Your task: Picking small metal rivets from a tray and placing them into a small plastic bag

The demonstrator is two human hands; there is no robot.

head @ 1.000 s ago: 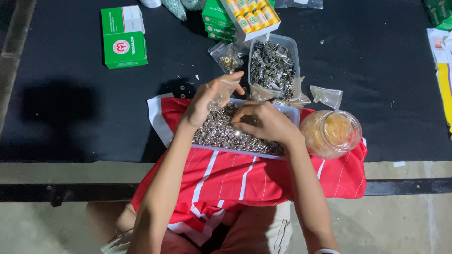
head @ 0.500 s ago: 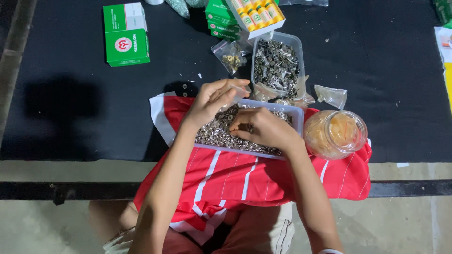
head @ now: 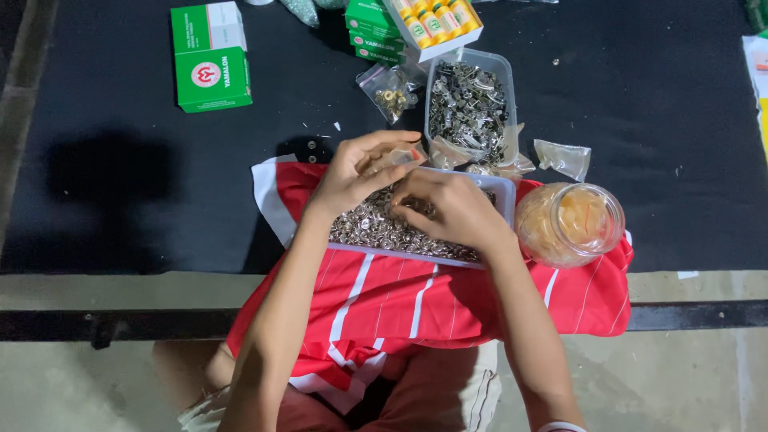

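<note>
While a black tabletop [head: 120, 184] is stretching across the whole view, a red cloth with white stripes [head: 416, 304] is hanging over its near edge and carrying a shallow tray of small silver rings [head: 376, 232]. Just beside the tray on the right, a clear jar of orange pieces [head: 570, 224] is lying tilted on the cloth. Behind the tray, a clear tub of dark metal parts [head: 468, 104] is sitting near a green and white box [head: 210, 56] at far left. The left hand [head: 360, 172] is hovering over the tray, fingers curled and pinching a small clear piece [head: 404, 156]. The right hand [head: 452, 210] is resting in the rings, fingertips bunched; whether it is gripping any I cannot tell
</note>
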